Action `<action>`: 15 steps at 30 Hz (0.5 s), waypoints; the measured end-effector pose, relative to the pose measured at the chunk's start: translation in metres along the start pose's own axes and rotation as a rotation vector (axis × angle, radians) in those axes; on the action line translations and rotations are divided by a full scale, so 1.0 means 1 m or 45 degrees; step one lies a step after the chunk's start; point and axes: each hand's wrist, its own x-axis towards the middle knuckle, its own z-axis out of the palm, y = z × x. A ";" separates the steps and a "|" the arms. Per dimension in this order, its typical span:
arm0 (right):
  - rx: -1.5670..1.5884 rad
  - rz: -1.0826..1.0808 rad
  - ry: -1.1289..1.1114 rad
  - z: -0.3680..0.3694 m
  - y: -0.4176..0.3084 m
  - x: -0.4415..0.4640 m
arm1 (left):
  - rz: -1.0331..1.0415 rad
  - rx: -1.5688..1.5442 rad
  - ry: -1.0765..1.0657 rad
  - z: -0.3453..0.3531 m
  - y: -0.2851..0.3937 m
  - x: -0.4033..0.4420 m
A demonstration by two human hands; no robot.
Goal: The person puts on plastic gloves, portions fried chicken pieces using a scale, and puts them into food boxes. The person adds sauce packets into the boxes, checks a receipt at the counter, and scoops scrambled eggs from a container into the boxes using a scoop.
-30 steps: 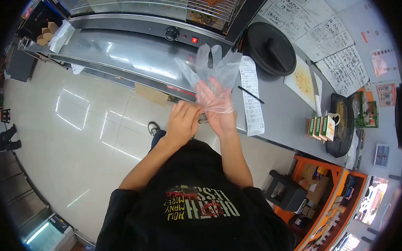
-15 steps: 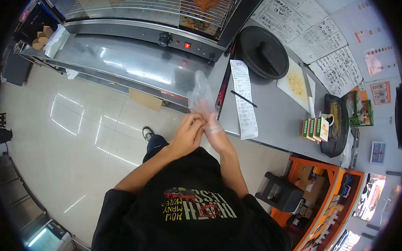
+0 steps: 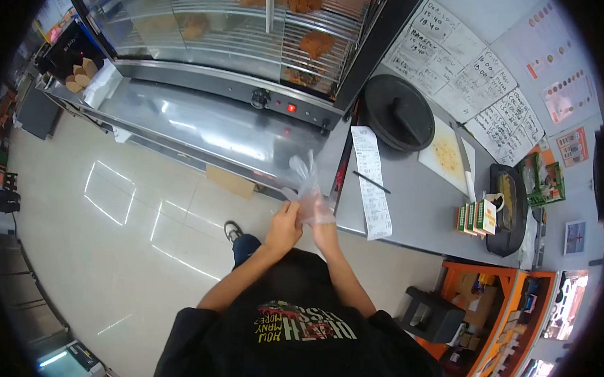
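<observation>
A clear disposable plastic glove covers my right hand down to about the wrist. Its loose fingertips stick up past my own fingers, which look stretched out through the cloudy film. My left hand is closed on the left edge of the glove, pinching the film between thumb and fingers. Both hands are in front of my chest, just short of the counter corner. Past them is a steel ledge under a heated display cabinet with fried pieces of food on its racks.
On the grey counter to the right lie a long receipt, a black pen, a lidded black pan, a cutting board with a knife, and small boxes. An orange shelf unit stands below.
The view has tilted up, showing more of the cabinet. My left hand has shifted from the right wrist to the glove's left side, and the film there is now pulled outward.
</observation>
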 end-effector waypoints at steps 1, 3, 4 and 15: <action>-0.564 -0.511 0.224 0.000 0.027 0.012 | -0.075 -0.055 -0.036 -0.002 0.004 0.002; -0.561 -0.751 0.347 0.007 0.030 0.008 | -0.022 -0.022 -0.011 0.000 0.012 0.005; -0.559 -0.864 0.410 0.010 0.026 0.008 | -0.001 -0.007 -0.001 0.000 0.017 0.004; 0.989 -0.145 -0.329 -0.011 -0.018 0.034 | 0.328 0.108 0.165 -0.039 0.066 0.006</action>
